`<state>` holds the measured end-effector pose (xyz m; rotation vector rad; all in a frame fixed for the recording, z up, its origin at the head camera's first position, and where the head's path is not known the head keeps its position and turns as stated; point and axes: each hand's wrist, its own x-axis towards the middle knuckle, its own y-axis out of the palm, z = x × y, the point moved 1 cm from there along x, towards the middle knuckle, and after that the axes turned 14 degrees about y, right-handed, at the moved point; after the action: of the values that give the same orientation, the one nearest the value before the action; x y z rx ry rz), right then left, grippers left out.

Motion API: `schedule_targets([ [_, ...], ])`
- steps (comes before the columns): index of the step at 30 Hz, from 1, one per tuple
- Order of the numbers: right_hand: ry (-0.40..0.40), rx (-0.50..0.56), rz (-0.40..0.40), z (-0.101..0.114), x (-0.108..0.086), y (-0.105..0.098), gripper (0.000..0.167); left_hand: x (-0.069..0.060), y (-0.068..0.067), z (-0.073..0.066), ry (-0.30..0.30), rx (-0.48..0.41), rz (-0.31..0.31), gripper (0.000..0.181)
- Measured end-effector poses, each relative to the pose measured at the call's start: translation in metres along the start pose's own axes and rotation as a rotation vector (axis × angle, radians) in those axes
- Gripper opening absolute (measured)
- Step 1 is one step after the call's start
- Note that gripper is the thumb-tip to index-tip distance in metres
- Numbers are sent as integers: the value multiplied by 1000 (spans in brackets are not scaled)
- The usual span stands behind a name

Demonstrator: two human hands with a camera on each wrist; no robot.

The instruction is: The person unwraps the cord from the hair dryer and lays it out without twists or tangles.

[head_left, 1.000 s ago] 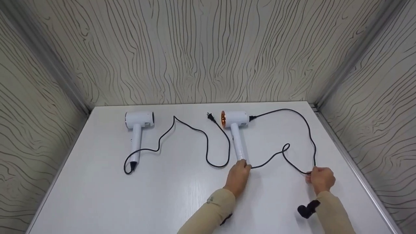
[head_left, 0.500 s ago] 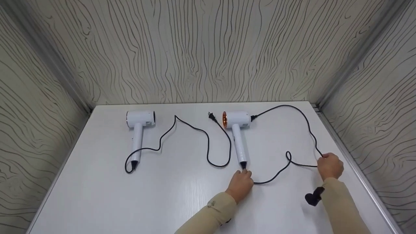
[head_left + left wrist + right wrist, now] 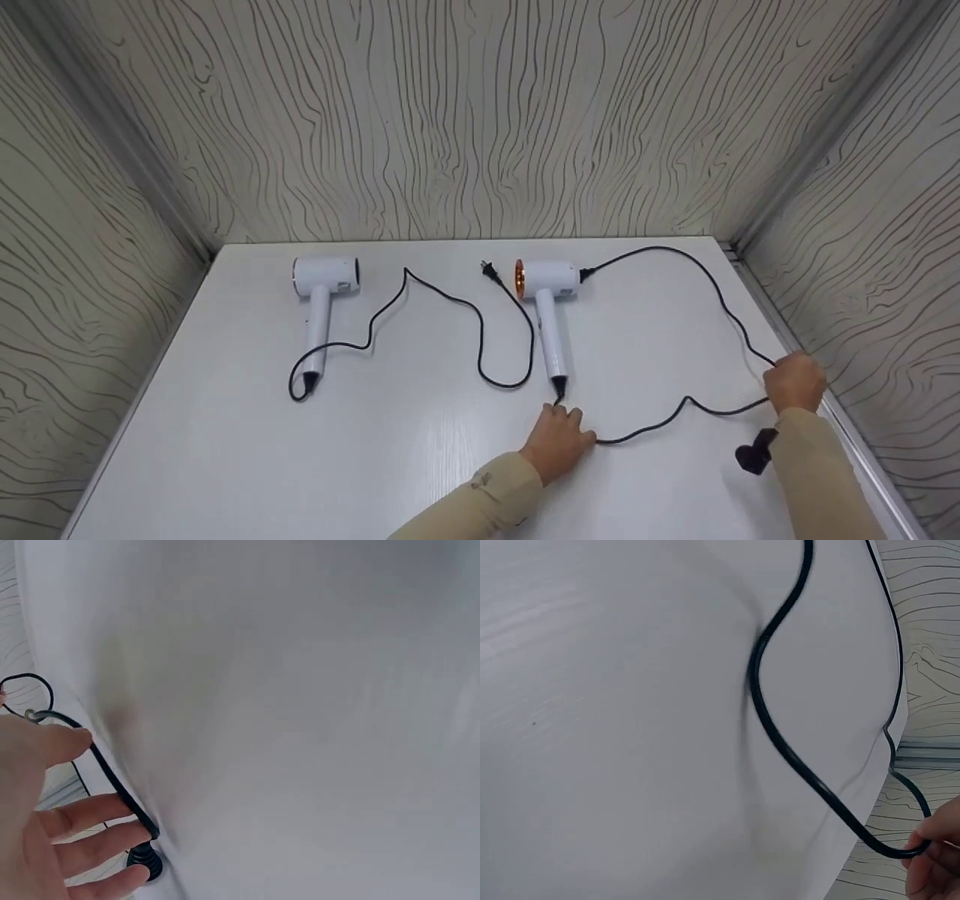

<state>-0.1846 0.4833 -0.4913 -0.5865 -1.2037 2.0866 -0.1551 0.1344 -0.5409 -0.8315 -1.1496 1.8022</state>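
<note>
Two white hair dryers lie on the table: the left hair dryer (image 3: 319, 322) and the right hair dryer (image 3: 552, 330), which has an orange-rimmed front. My left hand (image 3: 559, 442) is just below the right dryer's handle. In the left wrist view its spread, fairly straight fingers (image 3: 97, 851) and thumb touch the black power cord (image 3: 112, 780) near its ribbed sleeve. At the table's right edge, my right hand (image 3: 796, 384) pinches a bend of the same power cord (image 3: 832, 802) between thumb and fingers, lifting that part off the surface. The cord's far end meets the dryer's back.
The left dryer's black cord (image 3: 480, 337) winds across the middle of the white table (image 3: 300, 465), ending in a two-pin plug (image 3: 489, 270). Patterned panels (image 3: 450, 120) stand behind and at both sides.
My right hand has moved right with the cord, and its small loop has opened into a shallow wave. My left hand has slid from the handle's lower end down along the cord.
</note>
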Motion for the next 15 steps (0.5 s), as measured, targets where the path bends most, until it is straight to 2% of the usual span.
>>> schedule_targets([
  [4,-110,-22,-26,-4,-2,7,25,-2,0,-4,74,-12,-41,18],
  [7,-156,-21,-39,-6,-5,15,22,-3,1,-9,92,-56,-98,21],
  [11,-139,-17,-45,-5,-9,26,21,-2,2,-15,74,-185,-144,27],
  [15,-103,-2,-46,-1,-9,37,25,0,3,-19,47,-294,-157,19],
])
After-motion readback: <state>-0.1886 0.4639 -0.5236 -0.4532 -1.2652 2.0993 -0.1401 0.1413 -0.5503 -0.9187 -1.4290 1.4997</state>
